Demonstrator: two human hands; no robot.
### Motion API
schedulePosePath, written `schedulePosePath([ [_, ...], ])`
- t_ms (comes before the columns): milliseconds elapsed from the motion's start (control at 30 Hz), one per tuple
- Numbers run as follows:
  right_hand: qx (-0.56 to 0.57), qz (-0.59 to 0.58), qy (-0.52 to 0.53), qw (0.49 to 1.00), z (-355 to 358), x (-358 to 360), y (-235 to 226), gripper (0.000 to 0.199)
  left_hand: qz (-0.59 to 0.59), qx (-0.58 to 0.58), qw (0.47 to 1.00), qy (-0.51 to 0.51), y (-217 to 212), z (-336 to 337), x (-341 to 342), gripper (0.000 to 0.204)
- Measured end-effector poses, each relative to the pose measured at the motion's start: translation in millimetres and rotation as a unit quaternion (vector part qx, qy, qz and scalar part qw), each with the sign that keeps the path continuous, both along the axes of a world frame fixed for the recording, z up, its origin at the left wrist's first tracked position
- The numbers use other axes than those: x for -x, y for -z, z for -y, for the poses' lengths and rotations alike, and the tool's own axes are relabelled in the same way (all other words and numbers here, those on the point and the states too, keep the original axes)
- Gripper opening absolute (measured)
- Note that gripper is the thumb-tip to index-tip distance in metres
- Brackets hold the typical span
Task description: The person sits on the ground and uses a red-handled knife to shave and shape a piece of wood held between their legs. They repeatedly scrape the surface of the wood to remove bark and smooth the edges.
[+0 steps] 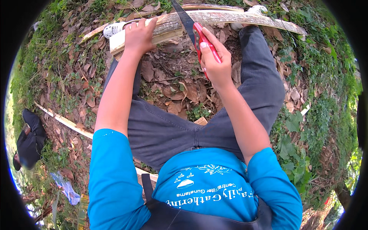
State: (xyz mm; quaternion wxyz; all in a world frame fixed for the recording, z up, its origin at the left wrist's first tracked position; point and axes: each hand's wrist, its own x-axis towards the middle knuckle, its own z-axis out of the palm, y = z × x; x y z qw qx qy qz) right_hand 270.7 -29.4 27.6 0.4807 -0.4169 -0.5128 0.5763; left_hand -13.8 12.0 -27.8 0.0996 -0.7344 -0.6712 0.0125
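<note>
My left hand [139, 37] is pressed over a bark-covered length of wood [168, 23] close to its pale cut left end, its fingers curled over the far side. A saw with a red handle [198, 35] is gripped in my right hand [217, 63]. Its dark blade crosses the wood to the right of my left hand and points away from me. Whether the teeth touch the wood cannot be made out. Beneath the wood, a pale split face shows along its near side.
My legs in dark trousers [260, 73] are spread, with white shoes [113, 29] by the wood. Dry leaves [184, 92] and green plants cover the ground. A long pale strip [69, 122] lies at left. A person in dark clothes [32, 140] is at far left, above a plastic bag [67, 188].
</note>
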Motion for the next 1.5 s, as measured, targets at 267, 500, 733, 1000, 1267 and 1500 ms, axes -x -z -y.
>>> schedulePosePath([
  [267,0.041,-0.004,-0.019,0.999,-30.9,-10.2,-51.9,0.044,0.011,0.144,0.989,-0.042,-58.5,-15.6,-28.1,0.105],
  [500,0.01,-0.036,0.02,0.999,-10.7,-13.1,-26.4,0.043,0.039,0.206,0.978,-0.007,-46.5,-18.2,-18.6,0.103],
  [733,0.028,-0.063,0.032,0.997,-15.5,-2.6,-22.8,0.043,-0.009,0.14,0.989,-0.053,-32.1,-3.7,-36.0,0.098],
  [1000,-0.003,-0.022,0.047,0.999,-34.5,20.8,-15.3,0.04,0.008,0.083,0.995,-0.063,-28.6,-4.8,-40.4,0.095],
  [1267,-0.099,0.051,0.05,0.993,-27.6,21.7,-16.1,0.044,0.05,0.172,0.98,-0.088,-45.5,-29.0,-34.3,0.09],
  [1500,0.013,0.057,-0.005,0.998,64.9,-42.0,-62.3,0.047,0.056,0.145,0.986,-0.068,-34.2,-23.2,-25.4,0.093],
])
